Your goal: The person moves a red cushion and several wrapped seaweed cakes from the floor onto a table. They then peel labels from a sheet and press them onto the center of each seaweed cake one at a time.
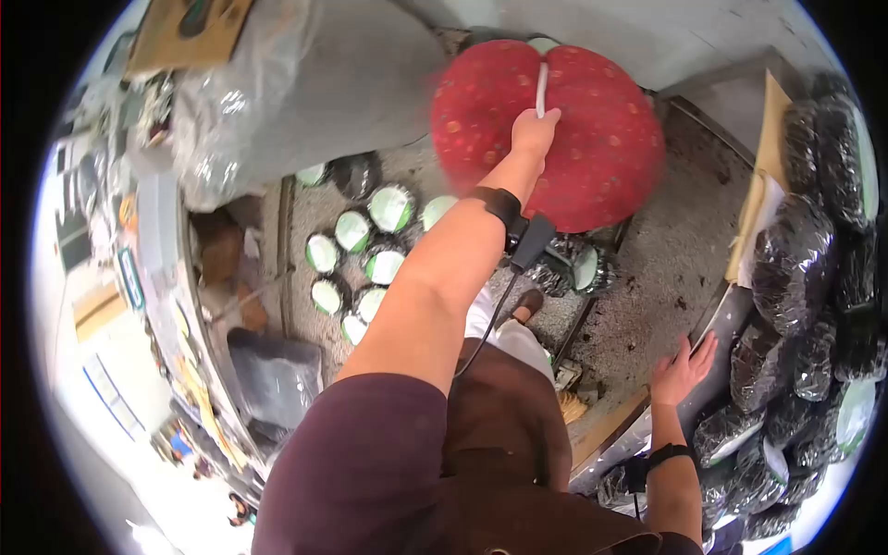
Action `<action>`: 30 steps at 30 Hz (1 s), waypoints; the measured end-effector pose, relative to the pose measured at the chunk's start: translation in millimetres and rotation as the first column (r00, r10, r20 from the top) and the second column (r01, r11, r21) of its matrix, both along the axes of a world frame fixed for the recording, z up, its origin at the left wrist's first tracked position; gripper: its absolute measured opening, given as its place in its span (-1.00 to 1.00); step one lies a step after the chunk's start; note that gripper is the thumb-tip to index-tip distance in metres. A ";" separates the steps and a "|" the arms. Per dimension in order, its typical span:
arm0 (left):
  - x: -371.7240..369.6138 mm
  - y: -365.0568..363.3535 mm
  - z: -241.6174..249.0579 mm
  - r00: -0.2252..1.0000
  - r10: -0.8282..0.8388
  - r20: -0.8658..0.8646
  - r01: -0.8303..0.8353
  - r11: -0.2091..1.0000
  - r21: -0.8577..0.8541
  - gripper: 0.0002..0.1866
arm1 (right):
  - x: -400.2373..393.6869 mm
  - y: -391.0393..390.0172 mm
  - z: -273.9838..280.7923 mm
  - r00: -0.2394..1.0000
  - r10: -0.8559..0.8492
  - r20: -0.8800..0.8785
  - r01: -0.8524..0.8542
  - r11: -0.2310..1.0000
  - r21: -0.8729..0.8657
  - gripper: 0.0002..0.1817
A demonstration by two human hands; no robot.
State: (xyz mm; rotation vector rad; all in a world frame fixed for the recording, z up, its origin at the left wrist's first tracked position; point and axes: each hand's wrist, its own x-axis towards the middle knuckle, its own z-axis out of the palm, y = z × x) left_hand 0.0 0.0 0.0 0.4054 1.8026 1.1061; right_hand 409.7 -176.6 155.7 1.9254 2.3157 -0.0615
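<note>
My left hand (534, 134) reaches far forward, its fingers closed around a white strip on a large red patterned cushion (592, 148). The cushion is rounded, with a crease where the strip runs, and its edges are slightly blurred. My right hand (683, 372) rests with fingers stretched out on the edge of a grey ledge (717, 319) at the right. Close beside it lie black bundles (795, 268) wrapped in clear film. Below the cushion, a wrapped bundle with a pale end (585, 268) is partly hidden by it and by my left wrist's strap.
Several film-wrapped bundles with white-green ends (352, 231) stand on the speckled floor at the left. A large grey plastic-covered roll (351, 74) lies at the upper left. A dark grey bin (275, 375) sits lower left. More black bundles are piled high at the right.
</note>
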 end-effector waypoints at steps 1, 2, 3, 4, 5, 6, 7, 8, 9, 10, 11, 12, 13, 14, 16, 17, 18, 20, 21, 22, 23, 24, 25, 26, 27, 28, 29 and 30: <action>4.4 -15.1 10.0 0.959 0.075 0.272 -0.066 0.997 -0.041 -0.80 | 7.8 6.1 11.5 0.999 -0.003 0.054 0.004 1.000 -0.022 -0.44; 7.0 -23.5 29.6 0.843 0.149 0.517 -0.126 0.989 -0.078 -0.74 | 11.4 18.3 19.0 0.995 -0.005 0.103 0.008 1.000 -0.030 -0.47; -31.5 -22.5 76.0 0.902 0.091 0.421 -0.158 0.979 0.127 -0.76 | -30.8 29.0 -43.6 0.999 0.021 -0.024 -0.017 0.987 0.158 -0.47; -26.0 -62.2 108.1 0.859 0.053 0.509 -0.172 0.966 0.191 -0.80 | -28.3 20.5 -33.7 1.000 0.024 -0.011 -0.022 0.989 0.144 -0.49; -17.1 -101.9 139.0 0.848 0.060 0.526 -0.199 0.957 0.213 -0.84 | -22.5 9.4 -16.7 0.999 0.034 0.013 -0.036 0.992 0.117 -0.50; -11.4 -139.6 175.8 0.827 0.065 0.558 -0.231 0.945 0.233 -0.84 | -17.9 -1.9 -5.8 0.997 0.081 0.004 -0.081 0.993 0.081 -0.50; -12.8 -169.9 200.6 0.821 0.016 0.570 -0.239 0.917 0.319 -0.84 | -15.5 -5.0 -7.1 0.997 0.067 0.032 -0.069 0.994 0.088 -0.51; -16.4 -200.0 228.3 0.823 0.015 0.568 -0.259 0.900 0.352 -0.82 | -13.2 -5.5 -9.6 0.997 0.062 0.053 -0.066 0.994 0.092 -0.53; -21.3 -229.9 252.8 0.825 0.009 0.565 -0.281 0.874 0.396 -0.79 | -13.0 -1.2 -10.8 0.995 0.058 0.077 -0.067 0.992 0.110 -0.54; -27.2 -263.6 274.5 0.837 0.059 0.544 -0.325 0.853 0.407 -0.79 | -12.0 2.4 -9.6 0.991 0.066 0.118 -0.079 0.991 0.105 -0.56; -33.0 -298.0 296.2 0.823 0.089 0.562 -0.375 0.827 0.419 -0.79 | -15.1 0.0 -7.2 0.988 0.069 0.139 -0.087 0.988 0.127 -0.57; -38.5 -332.0 316.4 0.811 0.114 0.574 -0.418 0.799 0.432 -0.79 | -13.0 0.3 -8.9 0.985 0.074 0.155 -0.092 0.990 0.111 -0.57; -44.1 -369.0 333.2 0.825 0.189 0.532 -0.460 0.773 0.438 -0.78 | -12.1 1.4 -9.6 0.982 0.079 0.170 -0.097 0.991 0.098 -0.56; -50.6 -408.5 344.8 0.841 0.233 0.487 -0.480 0.737 0.476 -0.77 | -11.0 2.4 -9.6 0.977 0.078 0.198 -0.095 0.993 0.075 -0.55; -61.7 -486.4 368.8 0.832 0.416 0.366 -0.548 0.716 0.432 -0.71 | -6.7 4.8 -13.7 0.967 0.076 0.244 -0.095 0.993 0.067 -0.53; -66.1 -528.1 375.3 0.815 0.483 0.320 -0.579 0.704 0.412 -0.69 | -2.7 7.6 -22.3 0.963 0.072 0.261 -0.094 0.993 0.074 -0.52; -65.5 -563.3 387.3 0.772 0.574 0.272 -0.634 0.670 0.387 -0.69 | -1.5 7.7 -24.6 0.959 0.065 0.274 -0.089 0.993 0.075 -0.50; -56.5 -627.4 402.6 0.645 0.691 0.328 -0.758 0.522 0.391 -0.76 | -23.1 7.6 -4.3 0.944 0.090 0.318 -0.093 0.996 -0.005 -0.50; -53.3 -666.3 402.8 0.566 0.740 0.362 -0.817 0.447 0.364 -0.78 | -27.3 1.9 8.9 0.923 0.091 0.375 -0.071 0.995 -0.067 -0.49; -46.3 -693.2 405.8 0.464 0.827 0.318 -0.871 0.361 0.332 -0.80 | -12.0 11.8 -0.1 0.912 0.156 0.380 -0.129 0.987 -0.096 -0.49; -39.9 -732.4 398.6 0.412 0.836 0.363 -0.904 0.325 0.279 -0.82 | 29.9 30.6 -31.0 0.893 0.273 0.358 -0.273 0.961 -0.052 -0.47; -34.8 -766.4 391.6 0.342 0.856 0.386 -0.934 0.266 0.238 -0.82 | 30.0 29.7 -21.2 0.897 0.312 0.314 -0.293 0.950 -0.106 -0.49; -33.0 -787.0 388.1 0.329 0.862 0.385 -0.942 0.270 0.200 -0.78 | 35.1 33.3 -25.8 0.930 0.247 0.274 -0.211 0.965 -0.153 -0.51; -31.6 -800.9 382.4 0.363 0.862 0.354 -0.932 0.327 0.158 -0.74 | 82.8 62.3 -71.8 0.879 0.259 0.401 -0.173 0.956 -0.237 -0.54; -33.2 -817.8 372.3 0.399 0.860 0.319 -0.917 0.378 0.127 -0.70 | 5.0 19.6 -4.1 0.940 0.126 0.318 -0.044 0.966 -0.254 -0.52; -33.5 -834.6 356.2 0.352 0.881 0.317 -0.935 0.343 0.086 -0.67 | -6.8 3.7 3.4 0.942 0.110 0.316 -0.036 0.973 -0.230 -0.49; -37.6 -854.4 336.5 0.303 0.903 0.303 -0.951 0.305 0.044 -0.64 | -15.9 -15.7 8.7 0.916 0.185 0.355 -0.110 0.969 -0.221 -0.46; -45.0 -875.8 316.5 0.243 0.913 0.329 -0.967 0.253 0.011 -0.64 | -29.7 -37.9 20.3 0.913 0.232 0.336 -0.153 0.958 -0.244 -0.46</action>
